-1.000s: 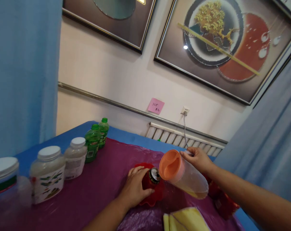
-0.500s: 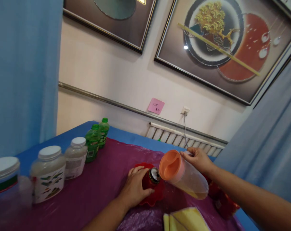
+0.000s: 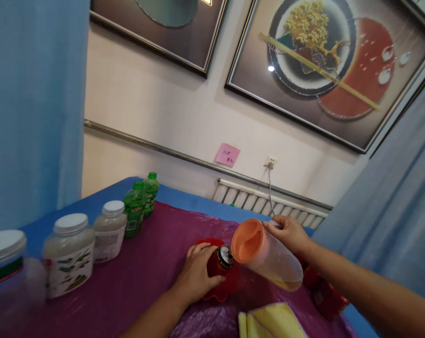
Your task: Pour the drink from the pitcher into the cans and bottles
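Note:
My left hand (image 3: 196, 274) is wrapped round a red can (image 3: 219, 263) with a dark rim, tilted toward the right over a scalloped red dish (image 3: 230, 285). My right hand (image 3: 290, 234) grips the handle of a clear pitcher (image 3: 277, 263) with an orange lid (image 3: 248, 241). The pitcher leans left, its lid right beside the can's top, and pale yellowish liquid lies along its lower side. Whether liquid is flowing between them is too small to tell.
White-lidded jars (image 3: 70, 253) and two green bottles (image 3: 134, 209) line the left side. A yellow cloth (image 3: 272, 321) lies at the front on the purple cover (image 3: 145, 272). Red cans (image 3: 328, 299) stand behind my right forearm. A radiator (image 3: 247, 199) is by the wall.

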`<state>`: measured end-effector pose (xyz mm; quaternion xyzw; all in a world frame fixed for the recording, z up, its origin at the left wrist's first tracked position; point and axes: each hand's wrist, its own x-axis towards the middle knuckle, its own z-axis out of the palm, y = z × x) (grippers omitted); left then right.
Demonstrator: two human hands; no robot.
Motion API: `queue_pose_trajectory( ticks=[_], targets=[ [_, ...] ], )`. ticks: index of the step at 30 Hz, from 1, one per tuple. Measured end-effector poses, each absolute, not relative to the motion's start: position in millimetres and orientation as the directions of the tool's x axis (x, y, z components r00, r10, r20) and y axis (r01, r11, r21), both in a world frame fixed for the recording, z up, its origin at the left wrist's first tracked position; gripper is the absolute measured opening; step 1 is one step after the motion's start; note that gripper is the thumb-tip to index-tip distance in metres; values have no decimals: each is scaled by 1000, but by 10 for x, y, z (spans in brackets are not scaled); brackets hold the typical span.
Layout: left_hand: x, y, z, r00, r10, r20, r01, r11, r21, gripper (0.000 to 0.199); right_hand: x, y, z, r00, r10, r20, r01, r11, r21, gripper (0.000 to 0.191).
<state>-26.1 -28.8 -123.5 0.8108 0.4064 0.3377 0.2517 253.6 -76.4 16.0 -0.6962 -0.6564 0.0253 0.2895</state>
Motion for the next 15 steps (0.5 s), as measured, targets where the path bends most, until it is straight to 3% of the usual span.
queue_pose_trajectory(
  ticks=[7, 15],
  targets=[
    [-257, -270, -1246, 415, 840, 350, 482, -529, 698, 75, 2648, -766, 16, 173, 887, 428, 833, 99, -544, 54],
    [-248, -193, -1257, 353, 835, 422, 441, -546, 712, 65, 2946, -684, -402, 569, 700, 432, 485, 139, -864, 58]
  ],
)
